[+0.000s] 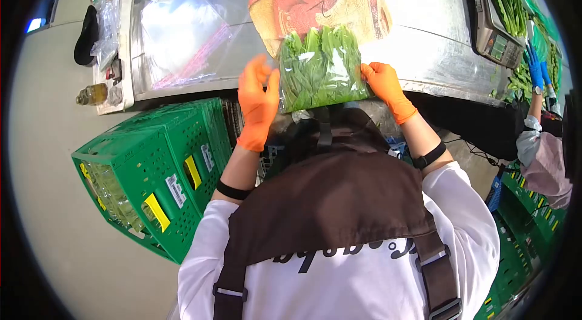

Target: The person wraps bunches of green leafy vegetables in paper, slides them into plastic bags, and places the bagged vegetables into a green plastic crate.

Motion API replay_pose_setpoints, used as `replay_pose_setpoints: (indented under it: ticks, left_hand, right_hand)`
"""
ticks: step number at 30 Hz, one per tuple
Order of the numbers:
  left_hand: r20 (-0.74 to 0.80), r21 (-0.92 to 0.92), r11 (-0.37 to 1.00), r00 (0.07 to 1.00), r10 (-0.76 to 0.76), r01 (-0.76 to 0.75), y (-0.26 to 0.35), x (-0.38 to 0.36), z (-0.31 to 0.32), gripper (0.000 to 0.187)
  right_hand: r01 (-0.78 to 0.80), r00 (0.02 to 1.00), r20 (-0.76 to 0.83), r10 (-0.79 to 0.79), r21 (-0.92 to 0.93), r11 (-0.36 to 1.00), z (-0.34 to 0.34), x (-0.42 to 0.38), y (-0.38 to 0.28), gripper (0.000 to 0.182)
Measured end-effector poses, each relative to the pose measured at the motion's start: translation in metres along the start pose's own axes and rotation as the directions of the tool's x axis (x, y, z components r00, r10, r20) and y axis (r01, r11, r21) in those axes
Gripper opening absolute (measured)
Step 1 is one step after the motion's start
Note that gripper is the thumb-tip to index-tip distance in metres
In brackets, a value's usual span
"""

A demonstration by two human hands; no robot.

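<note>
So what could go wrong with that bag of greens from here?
The bag of greens extends past the near edge of the steel table, so it might slip off. The right hand pinches one side, while the left hand is open beside the other, so the bag could twist or sag. I can't tell whether it is sealed; if not, tilting it might spill some leaves.
</note>
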State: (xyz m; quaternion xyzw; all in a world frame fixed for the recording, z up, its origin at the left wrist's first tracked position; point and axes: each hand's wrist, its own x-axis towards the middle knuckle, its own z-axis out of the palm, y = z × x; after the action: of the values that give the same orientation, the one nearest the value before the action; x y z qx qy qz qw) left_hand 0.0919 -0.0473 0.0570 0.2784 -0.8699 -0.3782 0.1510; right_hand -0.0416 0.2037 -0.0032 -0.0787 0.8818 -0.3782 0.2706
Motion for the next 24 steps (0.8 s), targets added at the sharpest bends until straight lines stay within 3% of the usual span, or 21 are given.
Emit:
replay_pose_setpoints:
  ticks: [1, 2, 3, 4, 5, 6, 8, 9, 10, 11, 12, 13, 16, 17, 18, 19, 20, 21, 22, 23, 24]
  left_hand:
    - [0.007, 0.003, 1.000, 1.000, -0.004, 0.004, 0.021, 0.011, -0.002, 0.023]
    - [0.091, -0.041, 0.946, 0.942, 0.324, -0.321, 0.041, 0.023, -0.004, 0.026]
    - [0.155, -0.111, 0.789, 0.774, 0.614, -0.604, 0.049, 0.032, -0.002, 0.031]
    - [0.159, -0.112, 0.793, 0.777, 0.610, -0.599, 0.036, 0.034, 0.011, 0.031]
    - [0.360, -0.238, 0.868, 0.790, 0.496, -0.436, 0.012, 0.033, 0.030, 0.033]
    - [0.554, -0.319, 0.917, 0.738, 0.385, -0.240, -0.005, 0.031, 0.044, 0.036]
    - [0.595, -0.311, 0.914, 0.697, 0.401, -0.260, -0.013, 0.041, 0.045, 0.041]
    - [0.608, -0.338, 0.914, 0.689, 0.395, -0.225, -0.012, 0.042, 0.044, 0.042]
    - [0.621, -0.362, 0.914, 0.684, 0.383, -0.183, -0.010, 0.039, 0.041, 0.043]
    - [0.637, -0.362, 0.915, 0.670, 0.381, -0.177, -0.007, 0.041, 0.040, 0.045]
    - [0.631, -0.362, 0.912, 0.669, 0.393, -0.194, -0.005, 0.045, 0.039, 0.045]
    - [0.660, -0.356, 0.919, 0.651, 0.375, -0.168, -0.006, 0.046, 0.038, 0.049]
    - [0.669, -0.381, 0.916, 0.647, 0.365, -0.123, -0.012, 0.064, 0.036, 0.059]
    - [0.685, -0.401, 0.909, 0.696, 0.217, 0.112, -0.006, 0.073, 0.029, 0.063]
    - [0.700, -0.420, 0.844, 0.711, 0.067, 0.334, -0.001, 0.081, 0.021, 0.067]
    - [0.696, -0.567, 0.610, 0.718, -0.004, 0.553, -0.008, 0.091, 0.021, 0.075]
    - [0.668, -0.586, 0.617, 0.744, 0.000, 0.525, -0.006, 0.101, 0.013, 0.075]
    - [0.667, -0.616, 0.488, 0.739, -0.095, 0.619, -0.003, 0.110, 0.004, 0.077]
    - [0.672, -0.644, 0.335, 0.718, -0.184, 0.688, 0.000, 0.116, -0.004, 0.079]
    - [0.693, -0.654, 0.299, 0.709, -0.133, 0.695, 0.006, 0.108, -0.015, 0.085]
    - [0.740, -0.635, 0.296, 0.672, -0.031, 0.713, 0.007, 0.098, -0.026, 0.078]
  right_hand:
    - [-0.007, 1.000, 0.004, 0.007, 0.002, 1.000, 0.001, 0.000, 0.002, 0.037]
    - [-0.031, 0.999, 0.029, 0.030, 0.026, 0.999, 0.002, 0.002, 0.004, 0.035]
    - [-0.055, 0.997, 0.056, 0.052, 0.048, 0.997, 0.002, 0.001, 0.006, 0.033]
    - [-0.059, 0.997, 0.061, 0.056, 0.047, 0.997, -0.001, -0.001, 0.006, 0.033]
    - [-0.160, 0.984, 0.106, 0.140, 0.212, 0.964, -0.009, -0.004, 0.001, 0.031]
    - [-0.259, 0.964, 0.163, 0.213, 0.366, 0.894, -0.019, -0.006, -0.006, 0.029]
    - [-0.254, 0.965, 0.074, 0.250, 0.487, 0.836, -0.037, -0.021, -0.020, 0.023]
    - [0.204, 0.970, -0.183, -0.160, 0.256, 0.945, -0.040, -0.032, -0.019, 0.028]
    - [0.583, 0.761, -0.296, -0.577, -0.076, 0.809, -0.044, -0.043, -0.018, 0.035]
    - [0.682, 0.710, -0.062, -0.701, -0.184, 0.708, -0.048, -0.046, -0.028, 0.046]
    - [0.779, 0.619, 0.178, -0.765, -0.259, 0.571, -0.051, -0.045, -0.037, 0.058]
    - [0.777, 0.626, 0.314, -0.714, -0.331, 0.535, -0.045, -0.039, -0.029, 0.068]
    - [0.847, 0.529, 0.412, -0.742, -0.300, 0.438, -0.050, -0.001, -0.015, 0.073]
    - [0.853, 0.520, 0.280, -0.807, -0.224, 0.472, -0.055, 0.008, -0.027, 0.057]
    - [0.868, 0.494, 0.281, -0.823, -0.221, 0.445, -0.060, 0.018, -0.043, 0.057]
    - [0.708, 0.693, 0.233, -0.682, -0.044, 0.705, -0.066, 0.033, -0.062, 0.047]
    - [0.462, 0.842, 0.239, -0.484, 0.144, 0.875, -0.072, 0.047, -0.084, 0.037]
    - [0.392, 0.882, 0.190, -0.431, 0.212, 0.895, -0.081, 0.057, -0.109, 0.029]
    - [0.165, 0.911, 0.322, -0.259, 0.292, 0.942, -0.085, 0.077, -0.116, 0.032]
    - [0.131, 0.889, 0.384, -0.247, 0.305, 0.943, -0.092, 0.083, -0.125, 0.033]
    - [0.094, 0.864, 0.445, -0.234, 0.314, 0.945, -0.097, 0.087, -0.133, 0.035]
